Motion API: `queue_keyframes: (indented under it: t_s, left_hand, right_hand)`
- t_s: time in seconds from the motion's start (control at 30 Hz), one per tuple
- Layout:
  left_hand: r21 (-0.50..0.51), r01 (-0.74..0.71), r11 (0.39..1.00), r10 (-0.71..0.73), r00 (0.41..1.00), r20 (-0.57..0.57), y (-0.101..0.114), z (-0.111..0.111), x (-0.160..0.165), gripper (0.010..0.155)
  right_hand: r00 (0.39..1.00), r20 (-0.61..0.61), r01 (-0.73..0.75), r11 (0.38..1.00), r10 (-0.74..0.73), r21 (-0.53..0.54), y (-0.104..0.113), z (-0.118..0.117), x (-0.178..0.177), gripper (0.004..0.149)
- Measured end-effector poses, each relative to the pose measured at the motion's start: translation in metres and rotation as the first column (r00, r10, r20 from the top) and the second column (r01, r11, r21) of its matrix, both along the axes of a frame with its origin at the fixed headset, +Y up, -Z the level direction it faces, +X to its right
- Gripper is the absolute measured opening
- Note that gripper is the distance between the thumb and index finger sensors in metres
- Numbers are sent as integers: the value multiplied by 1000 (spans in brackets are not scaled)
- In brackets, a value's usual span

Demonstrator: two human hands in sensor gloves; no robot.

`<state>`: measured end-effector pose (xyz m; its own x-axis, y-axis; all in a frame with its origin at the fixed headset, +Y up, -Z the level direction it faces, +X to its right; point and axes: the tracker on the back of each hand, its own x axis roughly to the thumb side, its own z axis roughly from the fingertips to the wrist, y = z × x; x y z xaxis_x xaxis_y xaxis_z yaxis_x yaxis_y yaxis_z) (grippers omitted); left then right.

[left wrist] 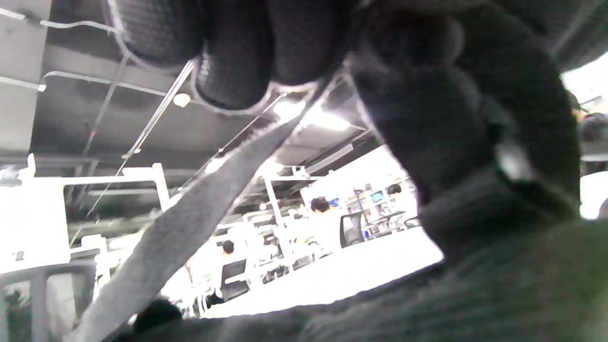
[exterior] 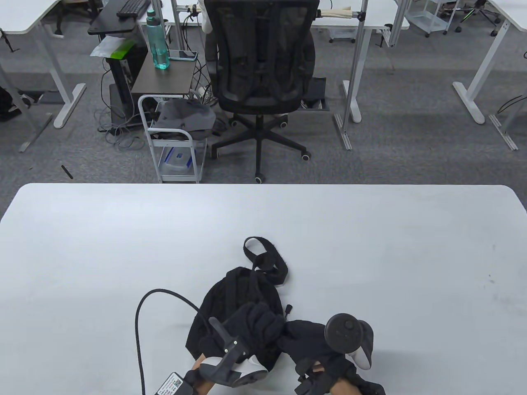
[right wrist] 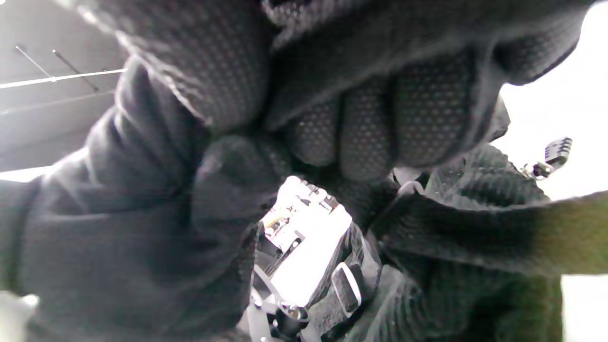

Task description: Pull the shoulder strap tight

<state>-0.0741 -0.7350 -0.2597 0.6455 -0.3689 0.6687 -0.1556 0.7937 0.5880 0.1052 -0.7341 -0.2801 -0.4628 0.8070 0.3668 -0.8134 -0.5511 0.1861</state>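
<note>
Only the left wrist view shows left hand [exterior: 251, 329] fingers [left wrist: 237, 57] curled around the strap [left wrist: 190, 223]; right hand's [exterior: 306, 341] fingers clenched, contents unclear.

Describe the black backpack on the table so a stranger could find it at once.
On the big white table, look at the middle of the near edge, where both gloved hands meet. The black backpack lies there under the left hand, a strap loop curling out from its far end. It is the only bag on the table; a thin black cable arcs beside it.
</note>
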Motion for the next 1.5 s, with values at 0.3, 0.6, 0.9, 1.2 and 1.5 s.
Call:
queue_keyframes:
  t_s: [0.3, 0.6, 0.9, 1.2, 1.5]
  left_hand:
    - [-19, 7, 1000, -6, 1000, 8, -3, -9, -7, 64]
    - [-70, -13, 997, 8, 997, -71, -5, -22, -24, 64]
    - [-98, -98, 990, 100, 995, 12, 2, -4, -8, 63]
    - [-41, 20, 999, -20, 1000, 5, -7, -9, -10, 64]
    - [-70, -4, 998, -1, 997, -73, -7, -23, -29, 64]
  right_hand:
    - [1000, -6, -4, 1000, 4, -7, 0, -1, -4, 36]
    - [1000, -4, -15, 1000, 15, -1, 0, -2, -1, 36]
    - [1000, -2, 28, 999, -28, 30, 1, 2, -1, 41]
    - [1000, -18, -24, 1000, 25, 17, -3, 0, -7, 36]
    - [1000, -14, -28, 1000, 28, 6, -3, -2, -3, 36]
